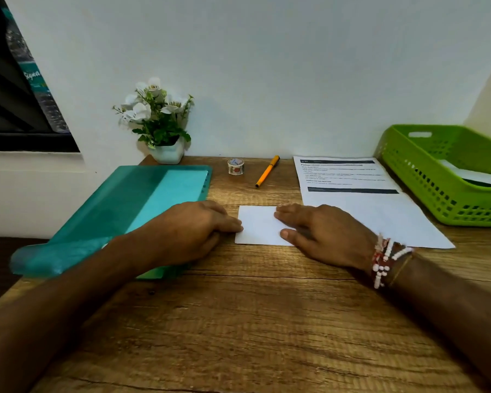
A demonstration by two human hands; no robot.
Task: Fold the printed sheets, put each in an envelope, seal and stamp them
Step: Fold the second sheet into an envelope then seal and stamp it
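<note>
A small folded white sheet (260,225) lies flat on the wooden desk (253,321) in the middle. My left hand (193,231) rests beside its left edge, fingertips touching that edge. My right hand (321,234) lies palm down on the sheet's right part, fingers spread and pressing it. To the right, a printed sheet (360,205) lies flat and unfolded. A roll of stamps (235,166) stands at the back of the desk. White paper, perhaps an envelope, shows inside the green basket (437,177).
A teal plastic folder (116,214) lies at the left, partly under my left forearm and hanging over the desk edge. An orange pen (267,171) lies behind the folded sheet. A potted white flower (160,123) stands against the wall.
</note>
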